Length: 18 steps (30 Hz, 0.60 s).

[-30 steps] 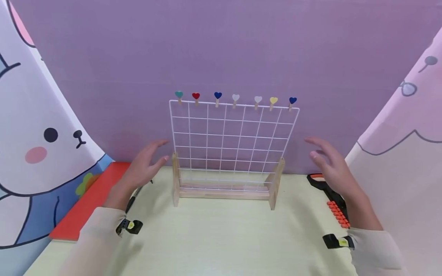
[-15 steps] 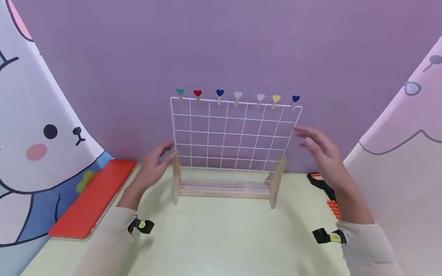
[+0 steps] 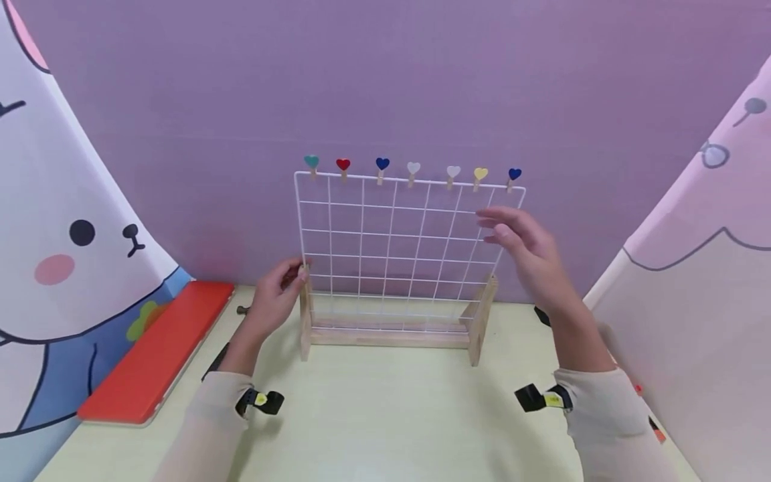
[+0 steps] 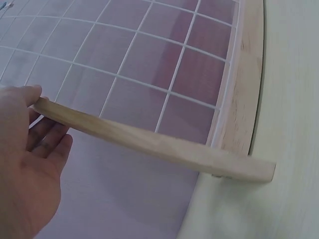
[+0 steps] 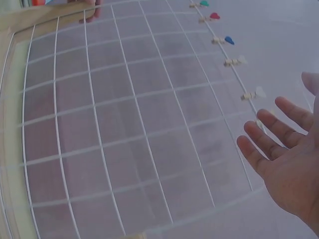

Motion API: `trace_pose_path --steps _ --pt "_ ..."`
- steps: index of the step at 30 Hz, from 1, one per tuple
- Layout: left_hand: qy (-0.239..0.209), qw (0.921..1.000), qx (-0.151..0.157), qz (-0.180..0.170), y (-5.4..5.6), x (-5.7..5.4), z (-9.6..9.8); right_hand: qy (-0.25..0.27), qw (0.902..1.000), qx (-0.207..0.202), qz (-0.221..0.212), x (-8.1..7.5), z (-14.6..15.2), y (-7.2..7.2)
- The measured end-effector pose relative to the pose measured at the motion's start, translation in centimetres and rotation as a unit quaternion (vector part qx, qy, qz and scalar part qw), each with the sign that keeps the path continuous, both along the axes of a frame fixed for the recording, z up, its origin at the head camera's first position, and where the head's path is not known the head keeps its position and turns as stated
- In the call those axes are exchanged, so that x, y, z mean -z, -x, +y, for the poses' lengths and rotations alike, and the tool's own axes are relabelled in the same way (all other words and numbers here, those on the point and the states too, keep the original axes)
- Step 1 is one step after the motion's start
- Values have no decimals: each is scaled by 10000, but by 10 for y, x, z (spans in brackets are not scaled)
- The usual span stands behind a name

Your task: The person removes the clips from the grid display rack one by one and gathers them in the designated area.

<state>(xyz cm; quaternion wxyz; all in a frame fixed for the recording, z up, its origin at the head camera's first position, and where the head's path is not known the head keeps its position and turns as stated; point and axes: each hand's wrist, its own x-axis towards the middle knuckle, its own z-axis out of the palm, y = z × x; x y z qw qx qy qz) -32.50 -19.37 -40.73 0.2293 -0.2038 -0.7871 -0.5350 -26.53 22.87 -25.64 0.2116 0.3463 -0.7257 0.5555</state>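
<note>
A white wire grid (image 3: 361, 177) stands upright in a wooden stand (image 3: 390, 337). Several small clothespins with heart tops line its upper rail, among them a green one (image 3: 311, 161), a red one (image 3: 343, 164) and a yellow one (image 3: 480, 174). My left hand (image 3: 274, 304) pinches the top of the stand's left post (image 4: 149, 142), thumb on the near side and fingers behind it. My right hand (image 3: 533, 258) holds nothing; its fingers are loosely extended in front of the grid's upper right part, below the yellow and right-hand blue clothespins.
A flat red case (image 3: 159, 351) lies on the table (image 3: 391, 415) at the left. A dark tool tip (image 3: 243, 310) shows beside my left forearm. Black and orange items (image 3: 542, 316) at the right are mostly hidden by my right arm. A purple backdrop (image 3: 409, 80) rises behind the grid.
My left hand has moved right, onto the left post's top, and taken hold of it. My right hand has moved left and up, from beside the grid to in front of it.
</note>
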Motion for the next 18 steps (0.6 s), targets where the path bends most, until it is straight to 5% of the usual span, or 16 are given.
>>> trace_pose_path --steps 9,18 --pt "-408 9983 -65 -421 5 5 3 -38 9997 -93 -207 -9 -25 10" --pt "-624 9975 -10 -346 7 9 2 -71 9992 -320 -229 -18 -50 16"
